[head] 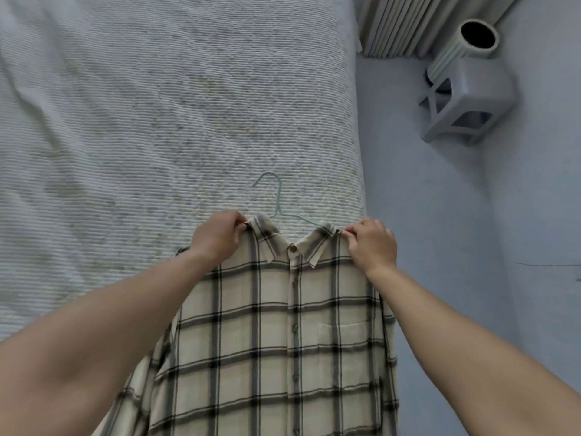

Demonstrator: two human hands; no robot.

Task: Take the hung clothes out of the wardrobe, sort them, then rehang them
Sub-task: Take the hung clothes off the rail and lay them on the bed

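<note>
A cream shirt with dark checks (276, 335), buttoned and with a chest pocket, hangs down from my hands over the near edge of the bed. My left hand (217, 236) pinches its left shoulder by the collar. My right hand (371, 242) pinches the right shoulder. A thin pale green wire hanger (278, 199) sits inside the shirt; its hook and neck stick out above the collar over the bedspread. The rest of the hanger is hidden under the fabric.
The bed with a ribbed white bedspread (141, 121) fills the left and centre. To the right is pale floor (440, 247), with a grey plastic stool (468, 102) lying tipped, a ribbed cylinder (471, 42) against it, and pleated curtains (408, 23) at the top.
</note>
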